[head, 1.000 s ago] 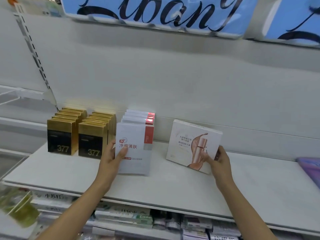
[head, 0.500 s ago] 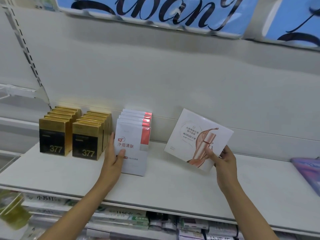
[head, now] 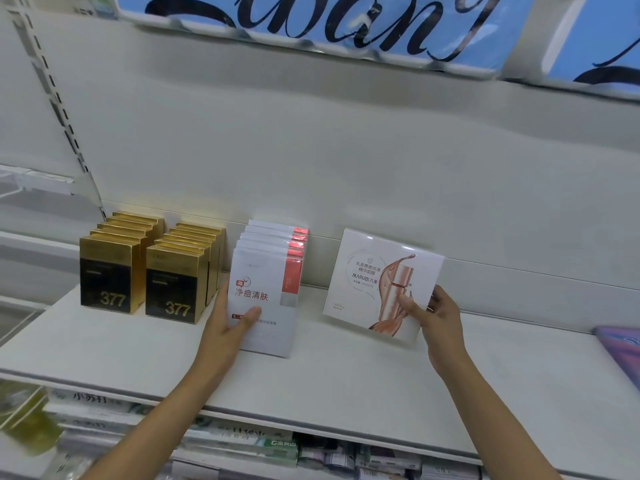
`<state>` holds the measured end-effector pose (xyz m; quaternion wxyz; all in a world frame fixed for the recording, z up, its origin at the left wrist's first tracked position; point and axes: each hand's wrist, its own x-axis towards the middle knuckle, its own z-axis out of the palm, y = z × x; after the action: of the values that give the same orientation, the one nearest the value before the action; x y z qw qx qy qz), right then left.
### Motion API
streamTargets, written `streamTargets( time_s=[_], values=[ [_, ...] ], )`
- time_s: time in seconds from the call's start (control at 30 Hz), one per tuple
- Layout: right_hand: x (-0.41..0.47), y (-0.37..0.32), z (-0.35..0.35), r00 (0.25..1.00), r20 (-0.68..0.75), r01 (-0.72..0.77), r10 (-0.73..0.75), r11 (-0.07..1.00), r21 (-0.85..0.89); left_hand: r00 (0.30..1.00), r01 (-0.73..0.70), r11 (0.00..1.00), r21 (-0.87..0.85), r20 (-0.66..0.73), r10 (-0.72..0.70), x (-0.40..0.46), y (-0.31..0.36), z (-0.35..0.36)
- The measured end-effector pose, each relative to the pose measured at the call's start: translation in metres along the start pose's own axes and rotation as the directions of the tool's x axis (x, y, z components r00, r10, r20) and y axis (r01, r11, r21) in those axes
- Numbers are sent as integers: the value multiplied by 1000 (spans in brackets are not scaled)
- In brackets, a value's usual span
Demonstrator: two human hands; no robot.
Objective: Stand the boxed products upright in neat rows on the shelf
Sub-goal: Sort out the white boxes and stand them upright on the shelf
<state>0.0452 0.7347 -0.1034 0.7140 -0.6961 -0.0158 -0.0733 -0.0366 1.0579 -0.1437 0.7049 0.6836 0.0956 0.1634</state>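
A row of white boxes with red side strips (head: 266,292) stands upright mid-shelf. My left hand (head: 231,322) grips the front box at its lower left, thumb across its face. To the right, my right hand (head: 437,317) holds a square white box with a rose-gold bottle print (head: 375,282) by its lower right corner. That box is tilted and its lower edge sits just above or on the white shelf (head: 346,379); I cannot tell which. Two rows of gold-and-black "377" boxes (head: 145,268) stand upright at the left.
A purple package (head: 620,348) lies at the shelf's right edge. Bare shelf runs between the square box and that package. A lower shelf holds several flat product boxes (head: 242,441). Blue signage (head: 329,26) hangs overhead. A slotted upright (head: 59,109) rises at the left.
My right hand lifted the square box off the shelf and tilted it, then brought it lower and closer to upright. My left hand stays on the front white-and-red box.
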Motion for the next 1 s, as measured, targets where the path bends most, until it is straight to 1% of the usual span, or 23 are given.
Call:
streamTargets(
  time_s=[0.3,0.47,0.6,0.67,0.7,0.73,0.8,0.87,0.9,0.93,1.0],
  values=[
    [38,28,12,991,112,-63,75,993,-102,1000,5,1000,17,-23,-5,2,-2,-2],
    [40,33,16,994,96,-34,53,981,-189,997,-18,998,65,-68,22,4,-4,-3],
    [39,32,18,994,71,-65,83,971,-231,994,-72,990,119,-70,81,2,-5,-5],
    [38,30,20,994,54,-77,93,968,-238,984,-138,976,169,-90,155,-3,-2,-6],
    [36,27,22,994,44,-85,98,967,-238,965,-204,954,219,-118,233,-7,0,-7],
    [34,23,23,994,29,-97,107,966,-242,930,-287,916,280,-147,336,-12,3,-8],
    [24,11,22,994,-7,-108,110,961,-253,825,-459,800,387,-147,545,-22,8,-10],
    [9,0,12,998,-50,-45,32,952,-301,746,-587,695,415,-56,663,-30,13,-7],
    [1,-5,5,998,-60,11,-33,939,-344,729,-630,665,402,11,684,-33,16,-2],
    [-9,-9,-5,994,-52,70,-98,917,-393,725,-657,654,376,78,684,-35,20,6],
    [-30,-18,-24,985,15,161,-174,868,-469,745,-665,683,302,196,638,-38,28,27]
  ],
)
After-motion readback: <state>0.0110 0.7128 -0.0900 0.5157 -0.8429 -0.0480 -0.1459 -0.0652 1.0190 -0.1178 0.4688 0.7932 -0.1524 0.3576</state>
